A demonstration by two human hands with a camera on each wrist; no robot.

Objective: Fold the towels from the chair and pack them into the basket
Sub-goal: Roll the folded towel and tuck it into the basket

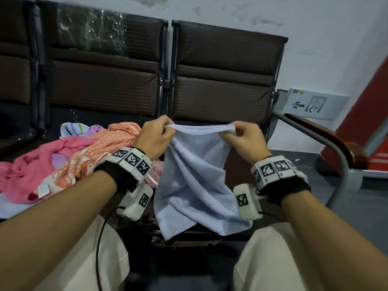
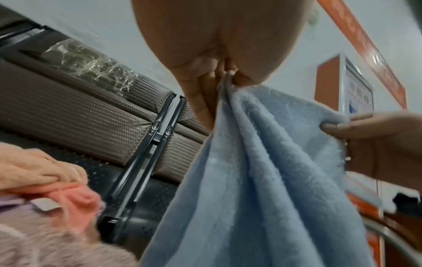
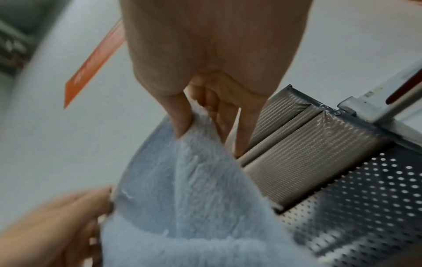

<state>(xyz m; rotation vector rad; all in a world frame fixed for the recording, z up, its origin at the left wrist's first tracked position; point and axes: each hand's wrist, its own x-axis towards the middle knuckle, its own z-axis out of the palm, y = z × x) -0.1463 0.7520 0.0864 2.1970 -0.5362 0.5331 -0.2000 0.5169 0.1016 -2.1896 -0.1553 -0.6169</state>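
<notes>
Seen from above, looking down past two bare forearms at a row of dark brown padded chairs (image 1: 105, 80) against a pale wall

Far left, on the seat: a loose heap of unfolded towels, a pink towel (image 1: 27, 164) nearest the seat's front edge, an orange patterned towel (image 1: 100, 148) overlapping it, a striped towel (image 1: 72, 128) tucked behind

Centre: left hand (image 1: 155, 137) raised, thumb and fingers pinching the top left corner of a light blue towel (image 1: 195, 181). Top hem stretched fairly taut and level across to the right hand (image 1: 243, 139), pinching the top right corner the same way. Cloth hanging below in soft diagonal folds, lower edge draped over the front lip of the seat between the knees, not yet folded

From the left wrist: fingers (image 2: 203, 84) closed on a bunched corner, cloth falling away underneath

From the right wrist: thumb pressed into the towel's edge, perforated metal seat (image 3: 365, 189) behind it

Right: a curved metal armrest (image 1: 327, 139) marking the end of the row, with bare grey floor (image 1: 357, 198) beyond it
</notes>
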